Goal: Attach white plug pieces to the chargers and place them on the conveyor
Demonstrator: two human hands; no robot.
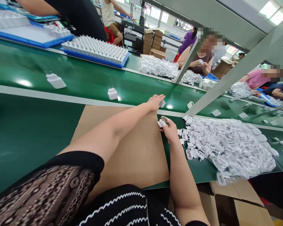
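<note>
My left hand (155,102) is stretched over the edge of the green conveyor belt, with its fingers extended. Just under and beside those fingers lies a white charger housing (162,103); whether they touch it I cannot tell. Closer to me, my right hand (170,129) is closed around small white plastic charger parts (162,123), above the right edge of the brown cardboard sheet (134,150). How many parts it holds is hidden by the fingers.
A plastic bag (240,147) spilling white casings lies at right, by a slanted metal post (228,73). White chargers (112,93) are spaced along the belt (85,78). Beyond it stands a blue tray (124,61) of white pieces. Co-workers sit opposite.
</note>
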